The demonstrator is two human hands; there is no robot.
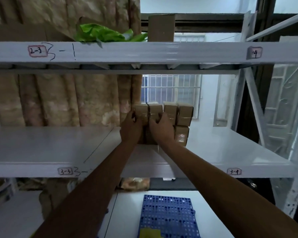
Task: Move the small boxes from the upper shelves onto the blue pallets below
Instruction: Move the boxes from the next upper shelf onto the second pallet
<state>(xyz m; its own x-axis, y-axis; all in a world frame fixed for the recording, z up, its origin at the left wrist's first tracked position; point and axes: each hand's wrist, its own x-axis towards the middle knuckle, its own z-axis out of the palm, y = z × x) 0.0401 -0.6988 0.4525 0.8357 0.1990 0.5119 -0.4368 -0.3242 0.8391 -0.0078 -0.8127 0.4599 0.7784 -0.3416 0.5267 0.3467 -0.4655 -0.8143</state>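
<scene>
Several small brown cardboard boxes (184, 115), taped, stand stacked in two rows on the white middle shelf (58, 145). My left hand (130, 127) grips the left end of the stack, thumb on the front of the upper left box (141, 109). My right hand (160, 127) curls its fingers over the front of the neighbouring upper box (155, 109). Both forearms reach up from the bottom of the view. A blue perforated pallet (167, 215) lies on the lower shelf beneath, with a yellow thing at its near edge.
The top shelf beam (144, 52) carries labels, a green plastic bag (101, 34) and an upright cardboard box (161, 28). A patterned curtain hangs behind on the left, a barred window (170, 88) behind the boxes. A white shelf upright (251, 100) stands at the right.
</scene>
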